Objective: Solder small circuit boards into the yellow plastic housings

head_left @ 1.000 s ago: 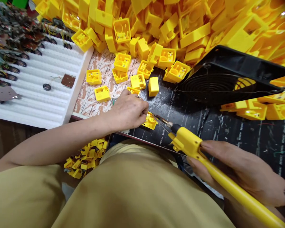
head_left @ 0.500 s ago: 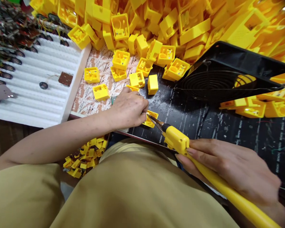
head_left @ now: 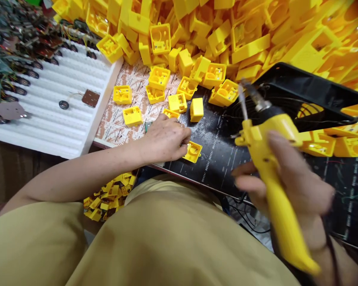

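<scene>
My left hand [head_left: 168, 139] is closed, its curled fingertips on the left side of a small open yellow plastic case [head_left: 194, 151] at the bench's front edge. Part of that case is hidden behind the fingers. In my right hand [head_left: 301, 186] is a yellow soldering gun [head_left: 282, 216], with its tip and thin feed tube raised, pointing up and away. The gun is apart from the case and, in view, overlaps a black fan [head_left: 313, 85]. Beyond my left hand stand another yellow case [head_left: 196, 110] and several more lying open side up.
A large heap of yellow cases [head_left: 220, 37] fills the back of the bench. At left, a white foam tray [head_left: 47, 131] carries circuit boards, a brown board [head_left: 90, 97] and a small round part [head_left: 63, 104]. More yellow parts [head_left: 113, 194] lie below the bench edge.
My right hand has lifted the soldering gun off the case, moving it up and right and turning its tip upward. My left hand stays at the case.
</scene>
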The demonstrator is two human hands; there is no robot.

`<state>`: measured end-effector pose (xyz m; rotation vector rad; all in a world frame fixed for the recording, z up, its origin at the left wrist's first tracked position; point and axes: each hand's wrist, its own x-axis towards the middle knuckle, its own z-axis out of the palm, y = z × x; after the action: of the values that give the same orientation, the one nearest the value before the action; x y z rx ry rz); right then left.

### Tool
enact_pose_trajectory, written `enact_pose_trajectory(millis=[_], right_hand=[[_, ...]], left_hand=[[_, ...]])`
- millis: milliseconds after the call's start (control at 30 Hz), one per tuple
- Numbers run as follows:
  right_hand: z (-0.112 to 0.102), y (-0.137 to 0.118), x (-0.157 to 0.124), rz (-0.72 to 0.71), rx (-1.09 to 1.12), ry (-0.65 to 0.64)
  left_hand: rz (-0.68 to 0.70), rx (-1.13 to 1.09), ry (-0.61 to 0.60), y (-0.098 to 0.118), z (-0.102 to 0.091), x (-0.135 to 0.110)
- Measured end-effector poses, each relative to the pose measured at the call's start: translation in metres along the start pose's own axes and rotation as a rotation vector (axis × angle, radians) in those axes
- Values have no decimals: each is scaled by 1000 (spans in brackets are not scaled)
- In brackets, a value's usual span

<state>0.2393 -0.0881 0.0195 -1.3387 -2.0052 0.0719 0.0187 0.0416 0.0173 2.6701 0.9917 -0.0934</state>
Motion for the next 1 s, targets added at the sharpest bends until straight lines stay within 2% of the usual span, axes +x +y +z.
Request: enact_pose_trajectory(millis=[33,100,233,300,367,467,600,733,867,933,1000], right_hand=[[8,4,8,-81,-83,-47],[23,12,26,-139,-188,-58],[53,25,60,-155,-327,-63],[68,29,74,-144,-416,-55],[79,31,82,-152,-435,-62],[78,32,79,-220,-415,-78],[54,34,62,-391,-299,-152],[44,33,54,-266,-205,-140],[58,29,57,-199,-331,-153],[66,28,58,-168,-407,-170],[68,30,59,-156,-391,-199]], left_hand=[[-7,-31,32,-5,-3,-3],[-57,-84,117,-17,-15,-9],[-272,-20,243,-41,-37,-18],[-350,62,217,-46,-37,-15],[-373,129,129,-45,-32,-9],[-341,175,17,-44,-22,-3],[-314,109,-46,-50,-20,1],[-306,66,-51,-50,-19,9],[-292,65,-46,-39,-16,15],[-283,55,-47,-38,-19,14],[-309,29,-10,-44,-27,9]])
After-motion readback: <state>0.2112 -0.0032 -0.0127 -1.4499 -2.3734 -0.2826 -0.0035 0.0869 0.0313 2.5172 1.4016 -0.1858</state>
